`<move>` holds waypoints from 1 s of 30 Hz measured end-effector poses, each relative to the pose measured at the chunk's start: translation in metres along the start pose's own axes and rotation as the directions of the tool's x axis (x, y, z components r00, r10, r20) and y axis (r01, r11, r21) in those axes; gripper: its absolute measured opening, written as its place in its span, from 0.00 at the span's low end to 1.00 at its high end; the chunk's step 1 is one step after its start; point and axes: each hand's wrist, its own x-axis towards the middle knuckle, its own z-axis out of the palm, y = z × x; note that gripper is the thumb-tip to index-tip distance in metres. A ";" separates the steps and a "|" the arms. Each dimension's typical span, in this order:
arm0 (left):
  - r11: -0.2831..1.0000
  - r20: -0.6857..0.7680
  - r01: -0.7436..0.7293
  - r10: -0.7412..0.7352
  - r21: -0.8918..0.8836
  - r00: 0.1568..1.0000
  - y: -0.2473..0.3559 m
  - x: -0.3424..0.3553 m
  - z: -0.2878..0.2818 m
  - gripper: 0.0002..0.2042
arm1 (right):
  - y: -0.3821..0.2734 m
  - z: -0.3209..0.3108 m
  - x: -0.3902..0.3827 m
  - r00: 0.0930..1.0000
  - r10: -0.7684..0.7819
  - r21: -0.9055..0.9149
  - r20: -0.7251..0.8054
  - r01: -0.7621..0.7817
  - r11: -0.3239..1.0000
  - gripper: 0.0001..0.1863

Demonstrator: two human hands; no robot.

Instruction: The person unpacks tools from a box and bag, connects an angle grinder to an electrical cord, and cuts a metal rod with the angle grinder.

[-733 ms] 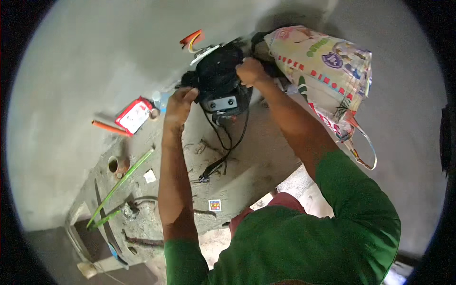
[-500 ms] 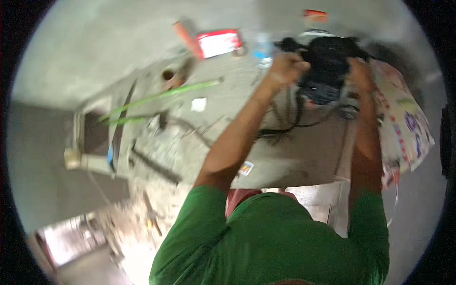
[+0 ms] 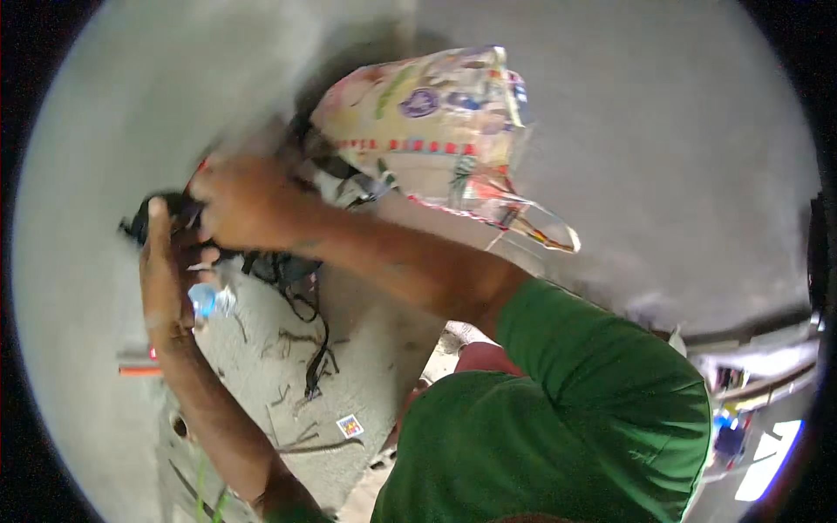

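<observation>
In the head view, the black bundle (image 3: 283, 266) now lies in the upper left of the frame, largely covered by the right hand (image 3: 248, 205); half a second ago it was at the upper right, with a hand at each side. The right hand has crossed over beside the left hand (image 3: 170, 270). The left grip is spread, one digit pointing up and the others fanned toward the bundle; the right grip is blurred, and I cannot tell whether it pinches anything. The patterned bag (image 3: 436, 131) has gone from the right side to the upper middle, as the whole view has swung.

The table (image 3: 384, 340) is grey and rough, with twig-like scraps (image 3: 323, 446), a small printed card (image 3: 350, 425) and a black cord (image 3: 324, 344). Clear plastic with a blue part (image 3: 206, 301) lies near the left wrist; green stalks (image 3: 200, 492) show at the lower left. Plain grey wall (image 3: 654, 174) fills the upper right; a bright panel (image 3: 770, 458) stands at the lower right.
</observation>
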 end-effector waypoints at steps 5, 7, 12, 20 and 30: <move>0.978 -0.074 -0.071 0.057 -0.198 0.996 -0.038 0.071 -0.008 0.16 | -0.023 0.007 0.001 0.978 -0.100 -0.098 0.184 0.120 0.988 0.09; 0.974 -0.013 -0.021 0.019 -0.224 1.000 -0.031 0.085 -0.005 0.14 | -0.034 -0.061 0.027 0.916 0.005 -0.116 0.401 0.046 0.992 0.10; 0.946 0.098 -0.001 0.035 -0.325 0.995 0.007 0.068 -0.019 0.16 | 0.067 -0.184 0.100 0.875 -0.120 0.061 0.469 0.104 0.993 0.19; 0.964 0.154 -0.075 0.117 -0.257 0.981 0.059 0.045 -0.026 0.17 | 0.213 -0.350 -0.012 0.756 0.183 -0.491 0.628 0.203 0.847 0.16; 0.975 0.064 -0.094 0.108 -0.201 0.992 0.079 0.018 0.039 0.16 | 0.433 -0.224 -0.090 0.777 0.219 -0.466 0.590 0.106 0.878 0.13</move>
